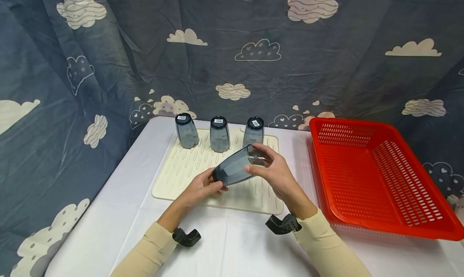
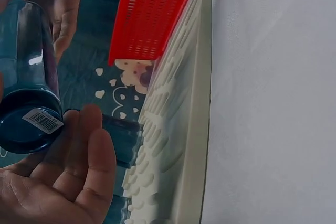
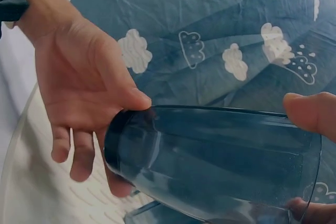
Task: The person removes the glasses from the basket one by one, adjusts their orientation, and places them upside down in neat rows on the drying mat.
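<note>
A blue-tinted drinking glass [image 1: 233, 168] is held tilted on its side above the cream drying mat [image 1: 170, 184], its mouth to the right. My right hand [image 1: 277, 172] grips it near the rim, thumb on the near side. At the thick base, my left hand [image 1: 197, 192] pinches the glass between thumb and forefinger, the other fingers loosely extended in the right wrist view. A barcode sticker [image 2: 43, 121] shows on the base. Upside down at the mat's back stand three matching glasses: a left one [image 1: 187, 135], a middle one [image 1: 219, 138] and a right one [image 1: 254, 133].
To the right stands a red plastic basket [image 1: 320, 180] with slotted walls, close beside the mat. A white cloth [image 1: 119, 212] covers the table. Behind and at the left hangs a dark blue curtain [image 1: 217, 11] with a cloud print.
</note>
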Motion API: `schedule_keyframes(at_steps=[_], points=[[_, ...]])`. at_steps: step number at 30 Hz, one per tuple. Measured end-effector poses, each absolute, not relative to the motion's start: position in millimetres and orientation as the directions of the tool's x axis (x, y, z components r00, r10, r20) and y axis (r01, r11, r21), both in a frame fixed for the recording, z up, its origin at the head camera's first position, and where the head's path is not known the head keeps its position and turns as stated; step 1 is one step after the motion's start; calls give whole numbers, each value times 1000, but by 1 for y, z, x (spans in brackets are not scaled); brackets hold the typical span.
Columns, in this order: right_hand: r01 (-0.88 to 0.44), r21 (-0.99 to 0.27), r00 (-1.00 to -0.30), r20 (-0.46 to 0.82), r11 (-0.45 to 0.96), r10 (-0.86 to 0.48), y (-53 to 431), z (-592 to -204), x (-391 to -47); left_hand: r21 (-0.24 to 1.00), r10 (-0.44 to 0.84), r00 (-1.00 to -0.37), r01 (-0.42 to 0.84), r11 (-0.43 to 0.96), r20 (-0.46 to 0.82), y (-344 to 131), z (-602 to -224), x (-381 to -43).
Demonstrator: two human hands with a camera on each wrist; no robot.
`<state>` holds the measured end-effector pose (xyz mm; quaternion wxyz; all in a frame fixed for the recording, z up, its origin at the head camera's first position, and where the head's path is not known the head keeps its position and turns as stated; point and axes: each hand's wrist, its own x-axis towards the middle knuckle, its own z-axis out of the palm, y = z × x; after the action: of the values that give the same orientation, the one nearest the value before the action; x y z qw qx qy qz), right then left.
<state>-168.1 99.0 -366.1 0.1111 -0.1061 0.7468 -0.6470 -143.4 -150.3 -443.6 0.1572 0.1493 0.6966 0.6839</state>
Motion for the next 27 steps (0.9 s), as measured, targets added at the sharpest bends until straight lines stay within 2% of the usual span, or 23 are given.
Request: schedule_keyframes(at_steps=[9, 18, 27], points=[[-17, -980, -932, -56, 197, -358, 106, -370, -169, 999, 411, -910, -35, 37, -47, -147, -445, -142], [51, -971, -923, -135, 234, -359, 112, -378, -165, 997, 369, -928, -15, 81, -44, -148, -437, -145], [63, -971, -906, -154, 233, -394, 115, -387, -161, 998, 362, -931, -28, 52, -45, -150, -433, -146]])
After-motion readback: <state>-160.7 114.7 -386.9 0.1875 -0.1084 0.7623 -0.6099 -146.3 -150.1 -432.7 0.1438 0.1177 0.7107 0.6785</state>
